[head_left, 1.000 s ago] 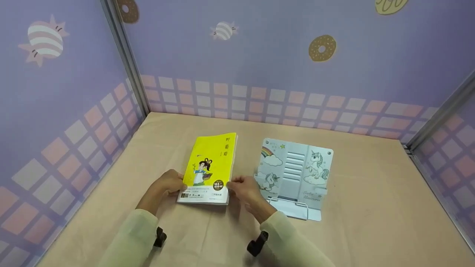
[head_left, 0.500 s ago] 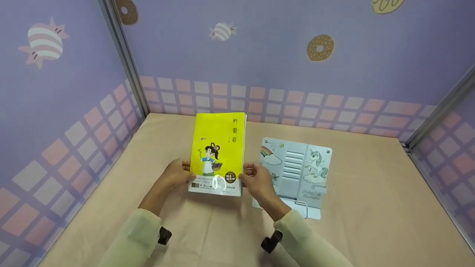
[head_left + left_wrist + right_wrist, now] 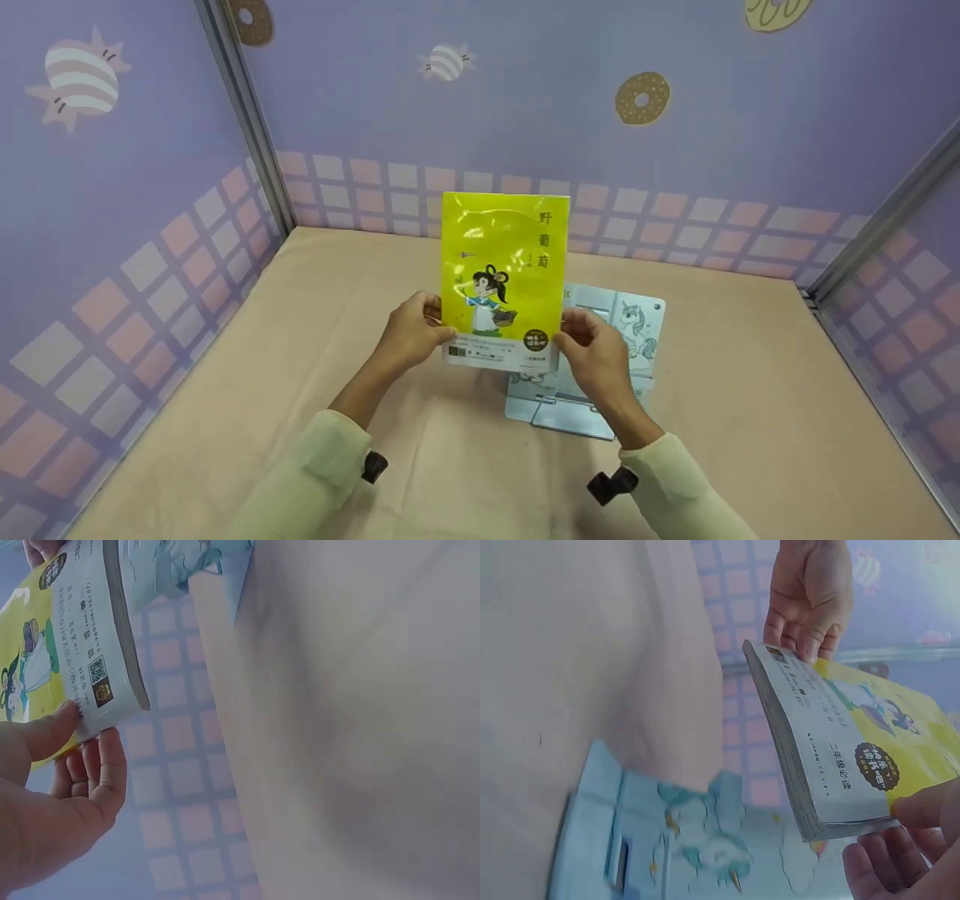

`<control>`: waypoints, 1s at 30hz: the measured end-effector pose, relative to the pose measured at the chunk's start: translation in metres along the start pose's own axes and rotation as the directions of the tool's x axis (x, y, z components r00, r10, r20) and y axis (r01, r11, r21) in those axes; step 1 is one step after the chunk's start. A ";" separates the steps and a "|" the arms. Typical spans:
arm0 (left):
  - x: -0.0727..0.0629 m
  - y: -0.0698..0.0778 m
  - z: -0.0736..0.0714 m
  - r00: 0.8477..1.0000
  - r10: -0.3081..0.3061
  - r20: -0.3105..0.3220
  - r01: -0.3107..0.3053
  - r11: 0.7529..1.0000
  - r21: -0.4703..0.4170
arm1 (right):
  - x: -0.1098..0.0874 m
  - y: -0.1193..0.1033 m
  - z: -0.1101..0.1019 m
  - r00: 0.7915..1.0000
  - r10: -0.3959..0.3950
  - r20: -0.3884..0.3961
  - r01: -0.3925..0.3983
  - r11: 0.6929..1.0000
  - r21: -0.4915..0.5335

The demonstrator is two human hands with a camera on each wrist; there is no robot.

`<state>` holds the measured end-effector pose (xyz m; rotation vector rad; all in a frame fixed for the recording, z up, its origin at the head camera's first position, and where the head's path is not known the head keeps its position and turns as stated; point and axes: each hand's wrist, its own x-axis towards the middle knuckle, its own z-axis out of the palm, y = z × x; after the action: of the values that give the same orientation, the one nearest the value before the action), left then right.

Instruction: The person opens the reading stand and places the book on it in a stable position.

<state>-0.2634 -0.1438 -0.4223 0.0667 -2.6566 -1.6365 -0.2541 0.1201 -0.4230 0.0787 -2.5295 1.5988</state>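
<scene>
A yellow book (image 3: 501, 232) with a white lower band and a cartoon girl on its cover is held up off the table. My left hand (image 3: 411, 330) pinches its left edge near the bottom, thumb on the cover and fingers behind. On the opposite edge my right hand (image 3: 600, 356) grips it the same way. Behind and below the book stands a light blue book stand (image 3: 637, 337) with unicorn drawings, partly covered by the book and my right hand. In the right wrist view the book's page edges (image 3: 780, 742) face the camera, apart from the stand (image 3: 705, 840).
A cream cloth covers the table (image 3: 360, 277). Purple walls (image 3: 525, 90) with printed sweets and a pink and white checked band enclose it at the back and sides. Metal posts (image 3: 251, 120) run up the corners.
Both hands have lifted the yellow book off the table and carried it rightward, tilting it more upright. It now overlaps the book stand, which has stayed in place.
</scene>
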 end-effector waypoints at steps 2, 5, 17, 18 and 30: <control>0.003 0.007 0.011 0.999 0.036 -0.005 -0.036 0.999 0.010 | 0.001 0.006 -0.010 1.000 -0.004 -0.025 0.004 1.000 -0.017; 0.007 0.016 0.027 0.997 0.079 -0.009 -0.078 0.997 0.022 | 0.003 0.016 -0.025 0.998 -0.007 -0.057 0.004 0.999 -0.045; 0.022 0.039 0.081 0.983 0.184 -0.012 -0.183 0.983 0.029 | 0.013 0.046 -0.067 0.983 0.006 -0.182 -0.040 0.982 -0.187; 0.024 0.040 0.085 0.982 0.189 -0.013 -0.189 0.982 0.027 | 0.014 0.047 -0.069 0.982 0.008 -0.191 -0.045 0.981 -0.190; 0.031 0.044 0.115 0.962 0.272 0.014 -0.272 0.960 0.063 | 0.025 0.073 -0.081 0.967 0.039 -0.251 -0.094 0.973 -0.210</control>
<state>-0.3005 -0.0227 -0.4352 -0.2901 -2.5807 -1.4672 -0.2800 0.2259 -0.4502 -0.2188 -2.5147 1.2478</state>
